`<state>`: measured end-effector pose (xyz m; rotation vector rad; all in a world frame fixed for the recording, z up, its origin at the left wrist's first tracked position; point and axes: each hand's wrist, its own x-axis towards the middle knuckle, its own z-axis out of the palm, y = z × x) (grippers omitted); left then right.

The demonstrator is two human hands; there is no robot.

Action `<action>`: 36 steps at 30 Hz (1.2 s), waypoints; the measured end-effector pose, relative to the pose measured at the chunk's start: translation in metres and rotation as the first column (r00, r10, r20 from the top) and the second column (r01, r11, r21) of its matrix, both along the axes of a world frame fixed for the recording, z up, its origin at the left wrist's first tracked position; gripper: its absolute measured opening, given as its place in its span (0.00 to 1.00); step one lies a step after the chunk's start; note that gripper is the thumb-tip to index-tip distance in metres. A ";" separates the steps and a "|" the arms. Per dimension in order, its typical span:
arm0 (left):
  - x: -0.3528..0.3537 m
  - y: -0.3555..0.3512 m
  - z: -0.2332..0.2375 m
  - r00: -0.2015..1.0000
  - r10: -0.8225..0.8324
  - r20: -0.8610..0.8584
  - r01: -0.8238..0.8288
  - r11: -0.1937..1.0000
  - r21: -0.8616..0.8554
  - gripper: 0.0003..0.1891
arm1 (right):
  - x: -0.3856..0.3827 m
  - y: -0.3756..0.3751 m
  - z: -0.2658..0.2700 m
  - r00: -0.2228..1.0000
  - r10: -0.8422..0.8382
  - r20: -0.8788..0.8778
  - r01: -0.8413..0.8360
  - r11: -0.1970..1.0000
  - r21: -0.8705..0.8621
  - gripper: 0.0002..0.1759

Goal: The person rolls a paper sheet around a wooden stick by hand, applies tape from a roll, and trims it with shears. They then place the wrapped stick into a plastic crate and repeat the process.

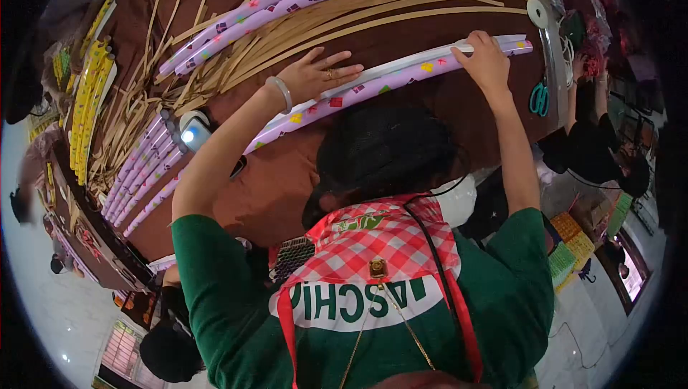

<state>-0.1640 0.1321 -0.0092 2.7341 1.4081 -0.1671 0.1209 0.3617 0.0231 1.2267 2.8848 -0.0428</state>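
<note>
A long roll of purple patterned wrapping paper (387, 88) with a white edge lies across the brown-covered table. My left hand (312, 76), wearing a pale bangle and a ring, rests over the roll's far edge with its fingers stretched out. Towards the other end, my right hand (486, 63) is closed over the white edge, thumb on the near side and fingertips bent over it. Beyond them, thin tan strips (344, 20) are spread along the table, with more purple rolls (287, 9) on top of them.
Several short purple rolls (147, 174) lie at left beside a device with a bright light (192, 131). Yellow rolls (92, 109) are farther left. Teal-handled scissors (539, 99) and tape rolls (537, 11) sit near the right edge. Other people are around the table.
</note>
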 end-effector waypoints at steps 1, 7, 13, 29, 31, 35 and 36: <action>0.000 0.001 0.002 1.000 -0.004 0.001 0.004 1.000 0.002 0.52 | -0.001 -0.001 0.001 1.000 -0.005 0.015 0.005 1.000 0.008 0.20; 0.001 0.003 -0.001 0.998 -0.050 -0.049 0.046 0.996 -0.082 0.37 | -0.001 0.001 -0.004 0.999 0.003 0.045 -0.003 1.000 0.011 0.20; -0.001 0.002 -0.012 0.995 -0.077 -0.068 0.077 0.997 0.008 0.51 | -0.001 0.001 -0.005 1.000 0.005 0.030 -0.006 0.999 0.036 0.20; -0.001 0.006 -0.001 0.993 -0.115 -0.041 0.109 0.988 -0.112 0.38 | -0.012 -0.012 -0.004 0.991 -0.064 0.118 0.046 0.988 0.149 0.18; -0.002 0.005 -0.006 0.993 -0.116 -0.011 0.113 0.983 -0.142 0.36 | -0.017 -0.013 -0.004 0.984 -0.105 0.147 0.079 0.982 0.169 0.18; 0.000 0.003 -0.005 0.993 -0.100 -0.058 0.101 0.995 0.010 0.46 | -0.025 -0.014 -0.003 0.970 -0.137 0.203 0.101 0.979 0.177 0.18; 0.001 0.004 -0.001 0.992 -0.098 -0.082 0.092 0.993 -0.075 0.45 | -0.026 -0.014 -0.003 0.968 -0.136 0.209 0.097 0.978 0.183 0.18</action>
